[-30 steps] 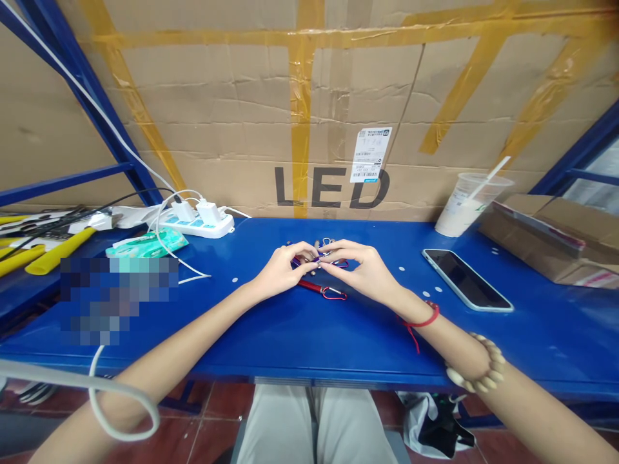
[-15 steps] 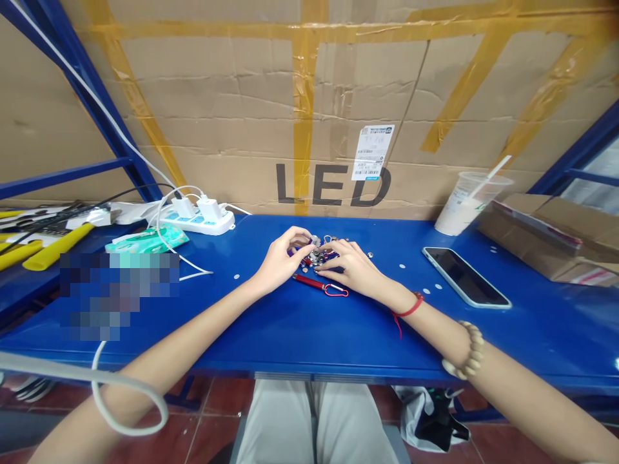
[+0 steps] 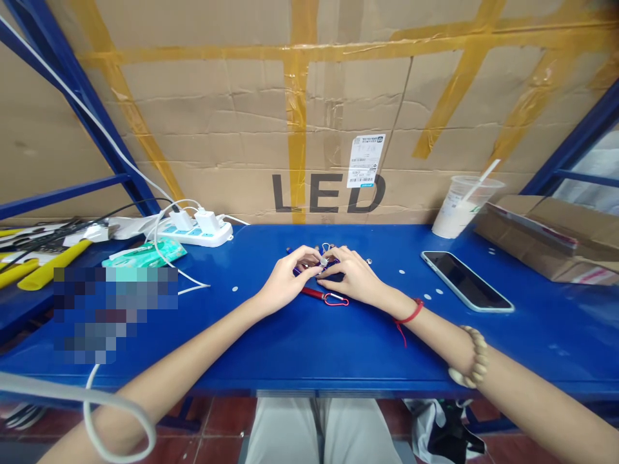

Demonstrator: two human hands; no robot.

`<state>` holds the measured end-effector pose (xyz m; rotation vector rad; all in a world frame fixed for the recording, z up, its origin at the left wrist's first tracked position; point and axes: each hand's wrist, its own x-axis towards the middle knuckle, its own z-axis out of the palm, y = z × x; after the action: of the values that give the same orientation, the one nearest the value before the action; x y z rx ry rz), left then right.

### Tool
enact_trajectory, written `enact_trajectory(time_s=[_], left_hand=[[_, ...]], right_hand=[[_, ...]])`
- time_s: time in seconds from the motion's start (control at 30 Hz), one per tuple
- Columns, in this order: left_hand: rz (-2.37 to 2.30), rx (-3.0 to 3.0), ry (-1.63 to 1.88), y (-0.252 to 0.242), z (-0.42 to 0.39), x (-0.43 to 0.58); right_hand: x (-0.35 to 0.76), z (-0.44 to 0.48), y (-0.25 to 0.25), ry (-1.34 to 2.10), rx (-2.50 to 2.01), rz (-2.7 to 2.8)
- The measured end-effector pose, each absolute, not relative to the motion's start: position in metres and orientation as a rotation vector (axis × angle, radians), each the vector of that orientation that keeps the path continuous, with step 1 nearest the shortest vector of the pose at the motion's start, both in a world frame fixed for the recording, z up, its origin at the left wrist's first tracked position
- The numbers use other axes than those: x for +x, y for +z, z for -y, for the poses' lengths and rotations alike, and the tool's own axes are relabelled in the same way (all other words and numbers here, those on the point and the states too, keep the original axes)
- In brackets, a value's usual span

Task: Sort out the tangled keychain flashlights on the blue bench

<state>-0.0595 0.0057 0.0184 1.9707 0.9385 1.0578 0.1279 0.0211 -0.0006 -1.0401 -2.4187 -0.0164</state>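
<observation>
My left hand [image 3: 286, 278] is curled, its thumb and fingertips pinching at a small round silver piece [image 3: 324, 262]. From the other side the fingertips of my right hand [image 3: 353, 274] close in on the same piece, the thumb bent beneath. Behind and under the fingers lie blue-bodied tubes and a small metal clip [image 3: 326, 247], mostly hidden by the hands. Just in front of both hands a red pen-shaped keychain light [image 3: 313, 293] rests on the table, with a red carabiner clip [image 3: 337, 300] at its right end.
A phone [image 3: 467, 281], a tilted plastic drink cup [image 3: 457, 216] with a straw and an open cardboard box [image 3: 527, 238] are on the right. To the left are a power strip [image 3: 207, 237], white cables, a green packet [image 3: 145, 253] and yellow-handled tools [image 3: 55, 264]. Small white discs [image 3: 426, 297] dot the blue table [image 3: 290, 348].
The fingertips have come closer together, with a round silver piece now showing between them. The silver heap seen between the hands earlier is now mostly out of sight. The view has shifted slightly.
</observation>
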Motion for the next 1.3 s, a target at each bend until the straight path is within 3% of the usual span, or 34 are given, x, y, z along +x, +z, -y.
enact_trajectory(time_s=[0.3, 0.6, 0.83, 1.13, 1.3], left_hand=[[-1.029, 1.961, 1.074, 0.014, -0.010, -0.059], [-1.222, 1.831, 1.342, 0.024, -0.015, -0.067], [-1.132, 1.877, 1.197, 0.015, -0.013, -0.061], [-1.085, 1.847, 1.173, 0.011, -0.015, -0.059], [-0.988, 1.872, 1.109, 0.013, -0.013, -0.058]], right_hand=[[0.135, -0.023, 0.008, 0.250, -1.164, 2.134], [0.145, -0.022, 0.014, 0.007, -1.232, 2.280], [0.134, -0.022, 0.004, 0.078, -1.214, 2.421], [0.134, -0.025, 0.005, 0.394, -1.226, 2.238], [0.137, -0.020, 0.014, 0.333, -1.104, 1.936]])
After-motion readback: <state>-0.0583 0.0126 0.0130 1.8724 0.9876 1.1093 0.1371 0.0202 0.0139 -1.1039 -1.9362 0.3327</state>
